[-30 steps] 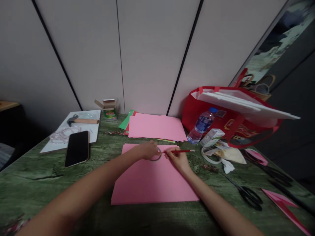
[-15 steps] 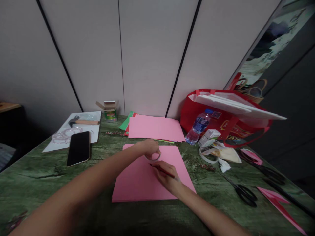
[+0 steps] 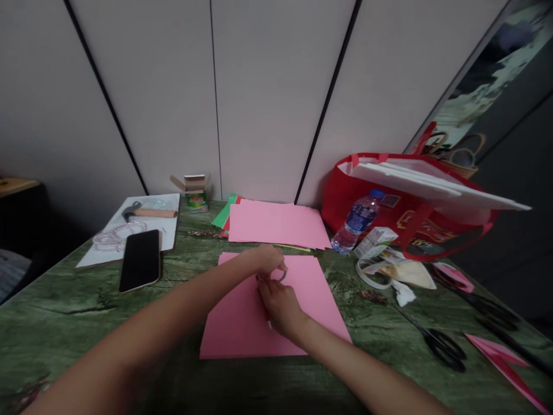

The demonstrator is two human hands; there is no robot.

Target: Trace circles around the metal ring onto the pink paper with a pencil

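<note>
A stack of pink paper sheets [image 3: 242, 328] lies in front of me on the table. My left hand [image 3: 270, 259] is at the upper part of the stack, its fingers closed on a small pale ring [image 3: 283, 276] that looks like a tape roll and rests flat on the top sheet. Just below, my right hand [image 3: 283, 304] grips a dark red pencil [image 3: 266, 314], mostly covered by the fingers. The pencil's tip end is close to the ring's left side, beside the left fingers. Whether it touches the ring is hidden.
More pink sheets [image 3: 276, 222] lie behind. To the left are a phone [image 3: 140, 259], a hammer [image 3: 155, 212] and a small box [image 3: 196, 195]. On the right stand a bottle [image 3: 358, 222] and a red bag [image 3: 341, 184], with scissors [image 3: 444, 346] and a white ring [image 3: 374, 279] nearer.
My right hand has turned and shifted up and left along the ring, swinging the pencil from pointing right to nearly upright in view. The left hand still holds the ring. The view shifted slightly.
</note>
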